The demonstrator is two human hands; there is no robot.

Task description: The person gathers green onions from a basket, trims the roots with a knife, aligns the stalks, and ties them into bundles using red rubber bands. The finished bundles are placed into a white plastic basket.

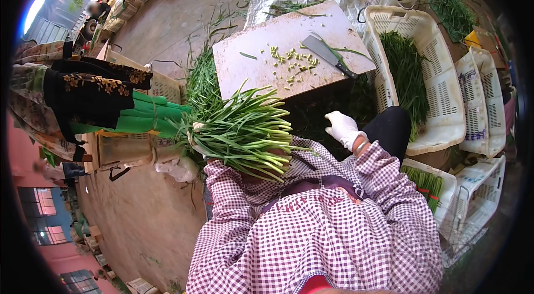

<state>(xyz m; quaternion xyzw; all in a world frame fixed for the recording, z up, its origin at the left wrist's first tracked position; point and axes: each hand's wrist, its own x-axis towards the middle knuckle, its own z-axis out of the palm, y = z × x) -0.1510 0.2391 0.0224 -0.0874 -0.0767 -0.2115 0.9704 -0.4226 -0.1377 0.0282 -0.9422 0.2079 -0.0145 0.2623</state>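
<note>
A thick bunch of green garlic chives lies across my left forearm, its pale cut ends towards the right. My left hand wraps the leafy side of the bunch; leaves hide most of it. My right hand, in a white glove, hovers before my right knee, fingers loosely curled and thumb apart, with nothing seen in it. Ahead is a pale cutting board strewn with chopped stem ends. A cleaver rests there, its black handle over the near right edge.
To the right stands a white plastic crate with loose chives. A lower crate holds a banded bundle. More chives are heaped left of the board. Green wrapped bundles and a clear plastic bag are at left.
</note>
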